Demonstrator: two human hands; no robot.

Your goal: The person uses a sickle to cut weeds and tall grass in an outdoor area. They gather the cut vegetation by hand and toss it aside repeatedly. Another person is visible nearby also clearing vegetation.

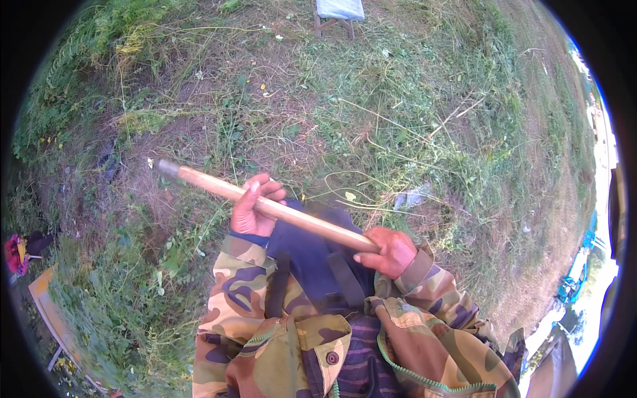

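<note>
A pale wooden tool handle (303, 218) with a dark metal end (168, 167) slants across in front of my body, its metal end up at the left. My right hand (393, 251) grips the wooden end at the lower right. Nearer the metal part, my left hand (256, 206) holds the shaft, thumb on top and fingers curled loosely behind it. Any blade or head beyond the metal end is not discernible. Both arms wear camouflage sleeves, and dark blue trousers show below the shaft.
Cut grass and weeds (388, 79) cover the ground around me. A small stool (341, 10) with a pale cover stands ahead. At the left rim are a person in pink clothing (17, 253) and a rusty metal sheet (47, 298). A plastic scrap (412, 196) lies at the right.
</note>
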